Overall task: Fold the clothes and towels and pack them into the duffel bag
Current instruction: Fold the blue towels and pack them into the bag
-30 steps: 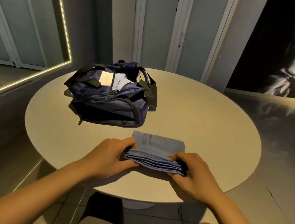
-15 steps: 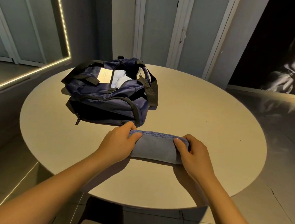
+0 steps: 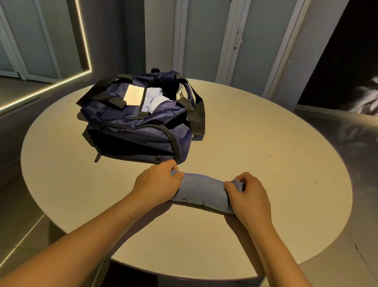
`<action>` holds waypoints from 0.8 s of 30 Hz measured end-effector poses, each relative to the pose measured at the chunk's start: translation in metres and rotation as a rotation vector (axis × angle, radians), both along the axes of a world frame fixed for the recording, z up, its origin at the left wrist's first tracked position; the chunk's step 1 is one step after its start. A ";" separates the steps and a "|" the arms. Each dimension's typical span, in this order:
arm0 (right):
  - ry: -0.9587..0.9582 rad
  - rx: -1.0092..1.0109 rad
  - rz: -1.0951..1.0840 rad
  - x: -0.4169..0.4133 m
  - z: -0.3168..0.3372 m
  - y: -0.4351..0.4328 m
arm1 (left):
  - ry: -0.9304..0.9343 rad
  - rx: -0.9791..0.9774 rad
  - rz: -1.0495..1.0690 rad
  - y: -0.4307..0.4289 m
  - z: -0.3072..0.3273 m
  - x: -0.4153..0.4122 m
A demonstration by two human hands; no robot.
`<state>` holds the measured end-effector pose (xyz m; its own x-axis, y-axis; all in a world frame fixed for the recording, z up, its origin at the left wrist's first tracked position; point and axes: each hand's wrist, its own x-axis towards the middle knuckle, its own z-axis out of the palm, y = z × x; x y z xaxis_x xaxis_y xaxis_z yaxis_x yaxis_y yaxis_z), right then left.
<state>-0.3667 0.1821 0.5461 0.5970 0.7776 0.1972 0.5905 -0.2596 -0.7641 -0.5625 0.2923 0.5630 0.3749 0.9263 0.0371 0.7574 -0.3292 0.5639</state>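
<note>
Head view showed a round beige table in a dim room, doors behind the navy duffel bag, lit-edged mirror to its left. Just in front of it, left hand and right hand each clutched an end of the folded blue towel

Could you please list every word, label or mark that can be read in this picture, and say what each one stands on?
"Y": a small dark mark, perhaps a single letter, on the folded blue towel, near its front edge.
Faint lines of print on the cream label of the duffel bag: too small to read.
Dark letters on the white tag at the bag's opening: sideways and partly hidden, not readable.
</note>
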 end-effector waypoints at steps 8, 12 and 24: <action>0.106 0.009 0.151 0.005 0.005 0.005 | -0.151 0.399 0.020 -0.018 0.001 -0.008; 0.099 -0.009 0.153 0.007 0.005 0.007 | -0.149 0.799 -0.419 -0.036 -0.003 -0.007; -0.373 0.282 0.257 0.005 0.002 -0.016 | -0.113 0.494 -0.527 -0.031 -0.013 0.014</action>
